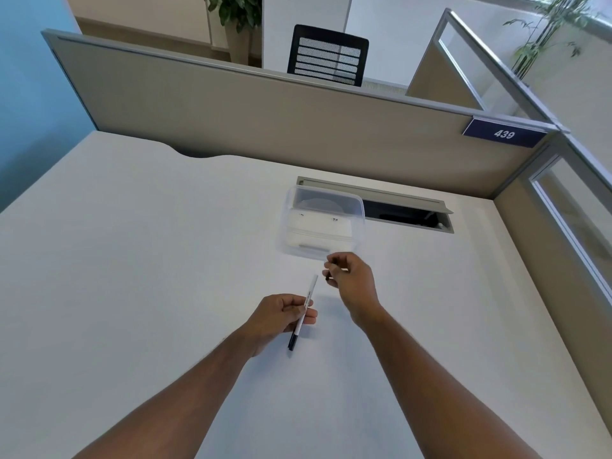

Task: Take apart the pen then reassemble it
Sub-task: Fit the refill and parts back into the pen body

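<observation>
Both bare forearms are reaching in from the near edge of the worktop (132,260), which is lying pale and plain with wide open room to the left and toward the near edge. Left hand (278,318) is gripping the pen barrel (303,314) between thumb and fingers above the middle of the worktop; the white barrel is tilting up and away, its dark end pointing back toward the near edge. Right hand (352,279) is hovering just beyond and to the right of the barrel's upper tip, apart from it, fingers pinching a small dark part (330,270) that is too small to identify. Just beyond that hand a clear plastic container (323,223) is sitting on the worktop, with something white inside, closing off the room directly ahead. Behind the container, near the far edge, a cable hatch (407,210) is standing open as a dark slot. A beige partition (265,117) is running along the far edge and another along the right edge, meeting at the far right corner, where a blue plate marked 439 (504,133) is hanging. Beyond the far partition a black mesh chair (328,56) is showing, with a potted plant (236,18) to its left and another plant (546,31) by the right-hand partition. A blue wall (29,77) is bounding the left side.
</observation>
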`<state>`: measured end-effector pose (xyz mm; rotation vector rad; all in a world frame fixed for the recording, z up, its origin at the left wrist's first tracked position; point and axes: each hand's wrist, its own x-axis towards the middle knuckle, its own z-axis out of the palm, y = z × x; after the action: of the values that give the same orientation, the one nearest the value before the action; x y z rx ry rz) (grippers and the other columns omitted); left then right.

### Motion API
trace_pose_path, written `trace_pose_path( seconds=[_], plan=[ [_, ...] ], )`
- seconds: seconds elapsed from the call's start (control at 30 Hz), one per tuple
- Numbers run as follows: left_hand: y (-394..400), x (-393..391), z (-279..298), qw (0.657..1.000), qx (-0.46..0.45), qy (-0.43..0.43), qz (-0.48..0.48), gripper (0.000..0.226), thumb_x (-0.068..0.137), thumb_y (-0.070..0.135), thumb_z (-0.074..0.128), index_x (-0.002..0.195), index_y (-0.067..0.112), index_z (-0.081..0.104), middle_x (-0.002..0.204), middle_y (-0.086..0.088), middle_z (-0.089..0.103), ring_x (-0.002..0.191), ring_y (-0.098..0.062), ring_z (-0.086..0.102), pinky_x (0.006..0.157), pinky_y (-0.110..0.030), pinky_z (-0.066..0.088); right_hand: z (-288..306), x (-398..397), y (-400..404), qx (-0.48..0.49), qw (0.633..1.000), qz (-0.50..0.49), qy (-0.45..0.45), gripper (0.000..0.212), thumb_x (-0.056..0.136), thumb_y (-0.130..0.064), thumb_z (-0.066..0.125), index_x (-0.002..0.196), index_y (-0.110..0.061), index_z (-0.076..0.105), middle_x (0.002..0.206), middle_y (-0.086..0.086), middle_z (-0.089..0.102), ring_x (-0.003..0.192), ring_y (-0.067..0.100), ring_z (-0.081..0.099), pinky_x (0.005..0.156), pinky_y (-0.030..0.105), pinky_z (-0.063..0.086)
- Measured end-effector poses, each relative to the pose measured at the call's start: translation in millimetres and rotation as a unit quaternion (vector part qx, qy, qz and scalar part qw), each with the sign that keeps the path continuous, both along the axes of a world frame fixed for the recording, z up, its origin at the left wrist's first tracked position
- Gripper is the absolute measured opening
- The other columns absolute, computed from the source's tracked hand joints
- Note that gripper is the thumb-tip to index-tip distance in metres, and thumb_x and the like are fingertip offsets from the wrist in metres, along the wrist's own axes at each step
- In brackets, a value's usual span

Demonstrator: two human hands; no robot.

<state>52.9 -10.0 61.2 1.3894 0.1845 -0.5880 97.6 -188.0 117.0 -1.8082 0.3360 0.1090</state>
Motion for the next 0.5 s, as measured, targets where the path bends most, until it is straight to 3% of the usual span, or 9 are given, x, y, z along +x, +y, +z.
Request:
trace_pose_path(
  seconds=[0.23, 0.5],
  plan=[
    [-3.2, -1.5, 3.7, 1.0, 0.006, -0.007, -0.019, 0.021, 0.102, 0.01, 0.057, 0.117, 0.01, 0.071, 0.106, -0.007, 0.081, 0.101, -0.022, 0.078, 0.084, -0.029, 0.06, 14.0, 6.9, 2.0, 0.025, 0.999, 0.034, 0.008, 0.021, 0.102, 0.001, 0.048, 0.109, -0.01, 0.065, 0.087, 0.005, 0.079, 0.082, 0.019, 0.078, 0.075, 0.025, 0.063],
    [-2.2, -4.0, 5.6, 0.999, 0.008, -0.006, -0.038, 0.021, 0.103, 0.01, 0.056, 0.118, 0.009, 0.071, 0.106, -0.009, 0.081, 0.1, -0.023, 0.078, 0.085, -0.03, 0.061, 10.3, 6.9, -0.9, -0.001, 0.999, 0.051, 0.014, 0.021, 0.102, 0.002, 0.05, 0.109, -0.009, 0.067, 0.092, 0.008, 0.08, 0.085, 0.021, 0.078, 0.079, 0.026, 0.063]
  ],
)
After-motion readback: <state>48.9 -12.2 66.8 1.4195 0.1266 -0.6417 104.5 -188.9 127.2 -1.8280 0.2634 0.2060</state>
